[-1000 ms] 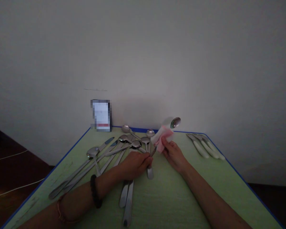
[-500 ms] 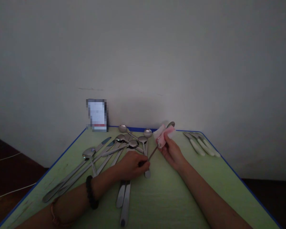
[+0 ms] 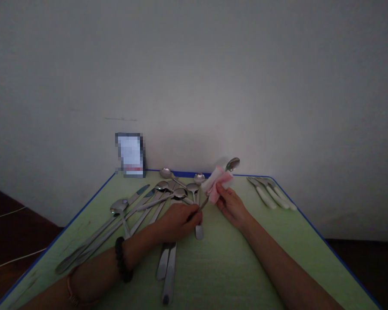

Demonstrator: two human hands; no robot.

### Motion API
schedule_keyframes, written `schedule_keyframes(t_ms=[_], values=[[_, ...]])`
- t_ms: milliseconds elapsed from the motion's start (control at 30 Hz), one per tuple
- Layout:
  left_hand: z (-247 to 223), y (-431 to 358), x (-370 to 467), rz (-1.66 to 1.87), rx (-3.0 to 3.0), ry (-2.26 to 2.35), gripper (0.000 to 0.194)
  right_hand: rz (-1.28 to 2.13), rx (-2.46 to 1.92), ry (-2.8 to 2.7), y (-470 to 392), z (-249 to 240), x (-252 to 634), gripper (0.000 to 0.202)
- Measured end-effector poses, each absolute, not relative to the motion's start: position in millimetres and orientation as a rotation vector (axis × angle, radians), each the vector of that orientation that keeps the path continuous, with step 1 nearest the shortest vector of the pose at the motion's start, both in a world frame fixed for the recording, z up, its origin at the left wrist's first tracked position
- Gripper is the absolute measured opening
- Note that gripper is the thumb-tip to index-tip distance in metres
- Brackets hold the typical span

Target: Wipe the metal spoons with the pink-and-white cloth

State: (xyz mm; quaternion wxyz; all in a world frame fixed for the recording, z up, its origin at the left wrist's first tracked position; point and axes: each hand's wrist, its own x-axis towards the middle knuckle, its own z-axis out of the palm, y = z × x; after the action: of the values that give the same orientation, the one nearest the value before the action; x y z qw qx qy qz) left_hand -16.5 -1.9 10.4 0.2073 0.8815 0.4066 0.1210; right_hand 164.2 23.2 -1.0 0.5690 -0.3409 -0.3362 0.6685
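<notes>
Pale green counter [image 3: 213,267] with a blue edge spreads away from the person, and two flat metal handles [image 3: 168,282] lie nearest, just beyond the left forearm. Past them, the left hand [image 3: 177,221] pinches a spoon [image 3: 233,164] near its handle end; the spoon slants up and away to the right, above the counter. Keeping this pinch firm seems wise, so that the handle does not twist under rubbing. The right hand [image 3: 233,209] grips a pink-and-white cloth [image 3: 213,181] folded around the upper handle. Even pressure from thumb and fingers, with long strokes over neck and bowl, would probably reach both faces; the loose corners are best gathered in, clear of the other cutlery.

Half a second ago the cloth covered much of the bowl; now it sits lower, nearer the left hand, and the bowl shows free beyond it. Loose spoons and knives [image 3: 180,193] lie crossed beside and beyond the left hand, and three pale-handled forks [image 3: 265,197] rest together at the right, both groups apparently unmoved. Farther off, a blurred screen [image 3: 131,153] stands near the far left corner, before a plain grey wall [image 3: 194,86].
</notes>
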Motion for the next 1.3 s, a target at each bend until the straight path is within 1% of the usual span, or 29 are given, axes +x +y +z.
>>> schedule_keyframes(t_ms=[100,300,533,1033,1133,1300], values=[[11,-2,-16,0.355,2.465,1.121,0.03,1.566,-0.807,-0.768,23,-1,165,0.027],[10,-3,-17,0.392,2.452,1.037,0.037,1.547,-0.819,-0.673,23,2,164,0.027],[8,-2,-16,0.326,2.543,1.097,0.036,1.538,-0.826,-0.768,22,4,161,0.029],[6,-1,-16,0.32,2.591,1.094,0.034,1.526,-0.871,-0.859,24,0,162,0.029],[6,-1,-16,0.325,2.582,1.103,0.033,1.525,-0.869,-0.915,23,-1,163,0.029],[6,-1,-16,0.338,2.543,1.107,0.03,1.559,-0.947,-1.18,21,-7,167,0.028]])
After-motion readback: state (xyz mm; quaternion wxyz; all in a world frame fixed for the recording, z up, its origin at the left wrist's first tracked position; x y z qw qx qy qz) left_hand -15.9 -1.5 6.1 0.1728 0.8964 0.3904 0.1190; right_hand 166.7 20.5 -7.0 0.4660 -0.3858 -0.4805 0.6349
